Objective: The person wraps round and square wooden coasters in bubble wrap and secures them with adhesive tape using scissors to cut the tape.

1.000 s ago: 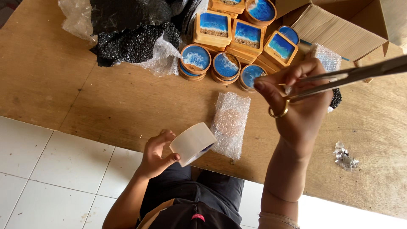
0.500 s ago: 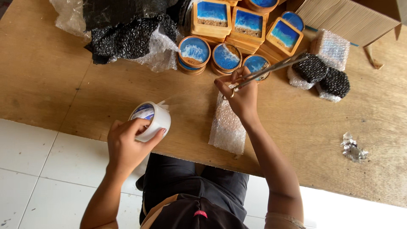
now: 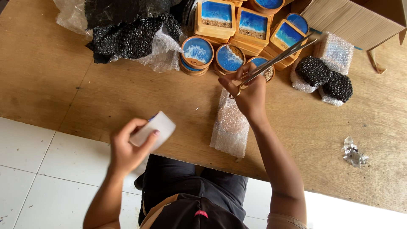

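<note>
While the left hand (image 3: 127,148) curls its fingers around a white roll of tape (image 3: 153,130), gripping it above the near edge of the wooden board (image 3: 63,85), the right hand (image 3: 250,95) is closed on the handles of a pair of long metal scissors (image 3: 275,59), fingers through the loops and the blades pointing up and away to the right, almost shut. The tape roll is blurred, so its detail cannot be told. Just below the right hand, a piece wrapped in clear bubble wrap (image 3: 231,127) lies flat on the board, between the 2 arms. Beyond the scissors stand 3 round wooden coasters (image 3: 198,51) with blue and white faces in a row, the rightmost partly hidden behind the hand, and behind them stacks of square wooden coasters (image 3: 215,15) with the same blue faces. To the right of these lie 2 dark netted bundles (image 3: 324,76) on bubble wrap, and past them an open cardboard box (image 3: 352,21). At the far left sits a heap of black mesh and clear plastic (image 3: 127,29). A small scrap of crumpled clear film (image 3: 352,152) rests on the board well to the right.
</note>
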